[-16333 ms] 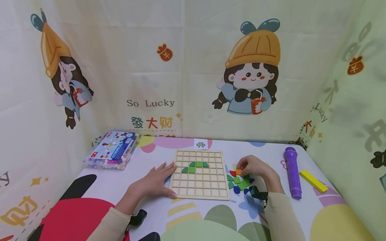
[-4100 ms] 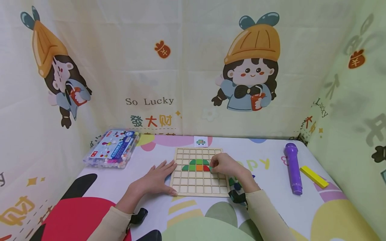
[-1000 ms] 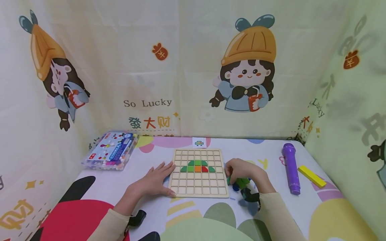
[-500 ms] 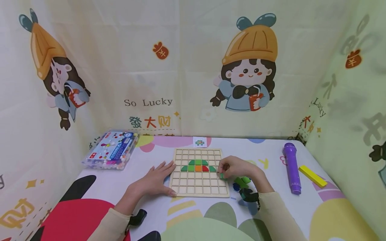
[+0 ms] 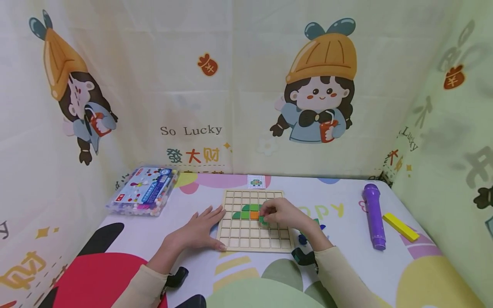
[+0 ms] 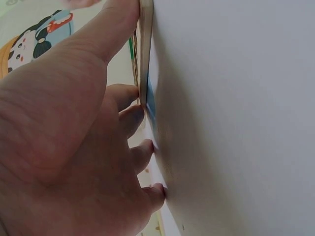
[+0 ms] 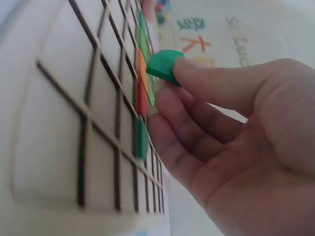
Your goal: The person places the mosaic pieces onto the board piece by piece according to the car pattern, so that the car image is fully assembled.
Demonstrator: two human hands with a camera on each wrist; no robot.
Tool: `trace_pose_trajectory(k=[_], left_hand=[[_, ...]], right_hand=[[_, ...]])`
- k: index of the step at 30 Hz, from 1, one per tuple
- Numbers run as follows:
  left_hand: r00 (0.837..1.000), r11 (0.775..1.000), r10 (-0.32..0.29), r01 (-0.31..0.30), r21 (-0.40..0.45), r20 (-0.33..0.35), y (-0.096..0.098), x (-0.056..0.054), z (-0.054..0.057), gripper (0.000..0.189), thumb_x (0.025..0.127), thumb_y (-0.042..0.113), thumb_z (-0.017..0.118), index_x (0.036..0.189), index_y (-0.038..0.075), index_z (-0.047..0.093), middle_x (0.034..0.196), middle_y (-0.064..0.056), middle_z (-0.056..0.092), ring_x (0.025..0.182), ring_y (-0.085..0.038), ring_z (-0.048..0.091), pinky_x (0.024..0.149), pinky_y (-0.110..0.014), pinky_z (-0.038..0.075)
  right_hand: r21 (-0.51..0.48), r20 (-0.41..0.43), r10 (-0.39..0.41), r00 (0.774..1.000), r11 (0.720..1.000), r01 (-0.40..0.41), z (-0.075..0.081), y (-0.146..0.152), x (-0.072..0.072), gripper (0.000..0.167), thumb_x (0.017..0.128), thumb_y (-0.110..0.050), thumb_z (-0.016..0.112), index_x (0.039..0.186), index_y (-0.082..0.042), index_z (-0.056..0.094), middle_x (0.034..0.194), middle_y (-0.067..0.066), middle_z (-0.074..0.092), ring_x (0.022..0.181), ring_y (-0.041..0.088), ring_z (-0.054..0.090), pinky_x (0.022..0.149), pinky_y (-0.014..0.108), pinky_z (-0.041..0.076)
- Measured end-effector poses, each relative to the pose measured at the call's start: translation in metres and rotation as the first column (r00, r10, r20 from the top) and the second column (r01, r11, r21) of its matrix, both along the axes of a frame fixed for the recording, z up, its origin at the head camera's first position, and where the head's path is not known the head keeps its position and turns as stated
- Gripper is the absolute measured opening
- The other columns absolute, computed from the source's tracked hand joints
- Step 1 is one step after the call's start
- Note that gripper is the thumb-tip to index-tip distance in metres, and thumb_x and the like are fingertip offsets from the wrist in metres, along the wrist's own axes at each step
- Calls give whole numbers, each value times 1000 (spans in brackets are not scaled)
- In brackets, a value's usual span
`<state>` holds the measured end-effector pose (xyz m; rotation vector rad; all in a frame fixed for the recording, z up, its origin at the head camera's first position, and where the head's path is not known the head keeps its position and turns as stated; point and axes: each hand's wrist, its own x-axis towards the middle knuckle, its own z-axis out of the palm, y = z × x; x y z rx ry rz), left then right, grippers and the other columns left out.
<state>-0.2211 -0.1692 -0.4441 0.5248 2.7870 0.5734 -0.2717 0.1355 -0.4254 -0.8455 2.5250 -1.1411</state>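
Note:
A wooden grid board (image 5: 256,245) lies on the table. My left hand (image 5: 196,231) rests along its left edge, fingers spread and thumb at the front corner. In the right wrist view, my right hand (image 7: 221,128) pinches a green quarter-round tile (image 7: 165,66) between thumb and fingers, raised over the board. Set in the board are two rows of tiles, among them green ones, an orange square (image 5: 254,215) and a red tile (image 7: 142,97). A green rounded tile (image 7: 142,137) sits beside the red one. From the head view, my right hand hides the rows' right end.
Loose tiles (image 5: 303,238) lie right of the board, partly under my right wrist. A small pattern card (image 5: 256,182) lies behind the board. At the back left is a plastic case (image 5: 142,191). A purple microphone-shaped object (image 5: 374,217) and a yellow bar (image 5: 400,227) lie farther right.
Orange, red and green tiles have joined the lower row since the oldest frame. In the last second my right hand picked a green tile from the pile and moved left over the board.

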Motion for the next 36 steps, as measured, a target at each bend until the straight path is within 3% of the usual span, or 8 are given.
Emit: trace_pose_trajectory(k=[6, 14, 18, 25, 29, 36], left_hand=[[1000, 1000, 1, -1, -3, -2, 1, 0, 1, 112, 68, 66, 80, 157, 21, 30, 167, 2, 22, 156, -34, 11, 121, -67, 10], [1000, 1000, -6, 6, -11, 1, 0, -1, 2, 112, 68, 67, 79, 158, 21, 29, 167, 2, 21, 156, -34, 10, 121, -67, 9], [1000, 1000, -7, 7, -6, 1, -1, -1, 1, 112, 68, 67, 79, 158, 21, 29, 167, 2, 21, 156, -34, 10, 121, -67, 10], [1000, 1000, -9, 9, -18, -6, 0, -2, -2, 112, 68, 69, 77, 158, 22, 29, 167, 3, 21, 156, -33, 10, 121, -67, 10], [1000, 999, -11, 10, -31, -12, 0, -3, -2, 112, 68, 69, 77, 158, 22, 29, 167, 3, 21, 156, -33, 10, 121, -67, 10], [1000, 999, -9, 9, -32, -8, -1, -2, -1, 112, 68, 69, 77, 158, 21, 29, 167, 3, 21, 156, -33, 11, 121, -68, 10]], right_hand=[[-16, -31, -7, 999, 1000, 6, -4, -25, 2, 9, 87, -2, 69, 89, -11, 72, 83, 0, 68, 75, 12, 56, 68, 23, 49], [-54, 32, 6, 999, 999, -4, -7, -58, 8, 4, 88, -4, 71, 91, -6, 72, 85, 1, 69, 78, 12, 60, 72, 24, 52], [-54, 22, 2, 1000, 999, -1, -11, -71, 6, 4, 88, -3, 70, 90, -5, 72, 84, 0, 69, 77, 10, 59, 73, 24, 51], [32, -62, -61, 996, 998, 63, -13, -82, 6, 6, 89, -9, 72, 84, -11, 71, 78, -4, 67, 72, 9, 56, 66, 22, 49], [77, -84, -85, 993, 993, 92, -11, -83, 9, 2, 88, -12, 73, 87, -11, 72, 78, -6, 66, 72, 9, 56, 66, 23, 49], [134, -122, -68, 990, 987, 84, -9, -85, 13, 14, 82, -14, 80, 95, -12, 76, 81, -6, 65, 71, 7, 55, 64, 23, 48]])
